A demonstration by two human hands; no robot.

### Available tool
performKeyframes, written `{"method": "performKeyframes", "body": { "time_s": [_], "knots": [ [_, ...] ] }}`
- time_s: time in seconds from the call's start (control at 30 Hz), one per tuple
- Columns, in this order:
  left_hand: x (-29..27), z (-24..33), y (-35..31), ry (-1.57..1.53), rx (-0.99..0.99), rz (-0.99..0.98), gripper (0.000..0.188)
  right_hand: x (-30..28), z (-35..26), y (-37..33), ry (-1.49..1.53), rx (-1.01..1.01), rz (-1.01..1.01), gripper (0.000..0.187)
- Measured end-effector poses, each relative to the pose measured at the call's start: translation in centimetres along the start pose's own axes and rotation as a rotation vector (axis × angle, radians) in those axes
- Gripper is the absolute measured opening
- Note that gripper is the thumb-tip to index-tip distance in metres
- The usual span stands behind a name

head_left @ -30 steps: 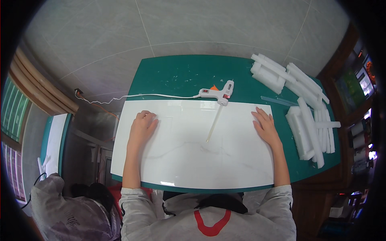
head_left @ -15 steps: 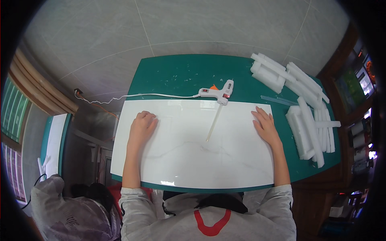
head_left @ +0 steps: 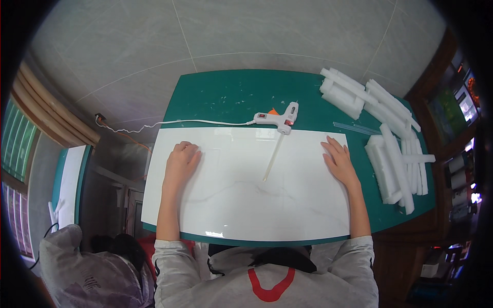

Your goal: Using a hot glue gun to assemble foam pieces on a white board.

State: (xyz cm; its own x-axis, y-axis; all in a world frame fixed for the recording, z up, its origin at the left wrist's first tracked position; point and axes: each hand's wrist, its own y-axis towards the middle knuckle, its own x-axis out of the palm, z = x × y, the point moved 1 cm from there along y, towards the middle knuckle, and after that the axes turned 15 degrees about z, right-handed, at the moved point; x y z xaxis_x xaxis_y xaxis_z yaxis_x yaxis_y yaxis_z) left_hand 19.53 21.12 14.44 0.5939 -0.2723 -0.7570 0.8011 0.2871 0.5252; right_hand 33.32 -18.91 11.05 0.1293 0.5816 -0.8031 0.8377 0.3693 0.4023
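Note:
My left hand [head_left: 182, 158] rests palm down on the left part of a glossy white marbled slab [head_left: 231, 200], its fingers loosely bent and holding nothing. On the slab's right side lies my right hand [head_left: 339, 160], open and empty with its fingers spread. Between the hands, at the slab's far edge, is a white glue gun [head_left: 277, 120] with an orange trigger. A long, pale glue stick [head_left: 272, 158] stretches from the gun toward the middle of the slab. Neither hand touches the gun.
White foam strips [head_left: 395, 164] are piled on the right of the green table [head_left: 215, 95]. Clear glue sticks [head_left: 357, 128] lie beside them. A white cord [head_left: 190, 121] runs left from the gun to a wall socket [head_left: 99, 117]. A plastic-covered object [head_left: 95, 267] stands at lower left.

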Motion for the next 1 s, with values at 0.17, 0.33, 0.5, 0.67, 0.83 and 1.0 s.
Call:
{"method": "performKeyframes", "body": {
  "time_s": [0.17,0.33,0.5,0.67,0.83,1.0],
  "knots": [
    [-0.02,-0.13,0.06,0.003,-0.002,-0.024,0.018,-0.01,0.06,0.03,-0.004,0.0,-0.001,0.032],
    [0.08,-0.36,0.01,0.015,0.001,-0.034,0.018,-0.01,0.0,0.06,0.002,0.006,-0.011,0.033],
    [0.07,-0.26,-0.02,0.006,-0.034,-0.043,0.019,-0.03,0.05,0.0,0.005,0.005,-0.01,0.033],
    [-0.03,-0.14,-0.02,0.013,-0.033,-0.042,0.02,0.2,0.25,-0.02,0.005,-0.001,-0.009,0.033],
    [0.09,-0.21,0.02,0.006,-0.031,-0.044,0.019,-0.03,0.08,0.01,-0.006,0.0,-0.006,0.032],
    [-0.01,-0.14,0.03,0.017,-0.018,-0.048,0.019,-0.03,0.04,0.04,-0.009,0.004,-0.009,0.032]
  ]
}}
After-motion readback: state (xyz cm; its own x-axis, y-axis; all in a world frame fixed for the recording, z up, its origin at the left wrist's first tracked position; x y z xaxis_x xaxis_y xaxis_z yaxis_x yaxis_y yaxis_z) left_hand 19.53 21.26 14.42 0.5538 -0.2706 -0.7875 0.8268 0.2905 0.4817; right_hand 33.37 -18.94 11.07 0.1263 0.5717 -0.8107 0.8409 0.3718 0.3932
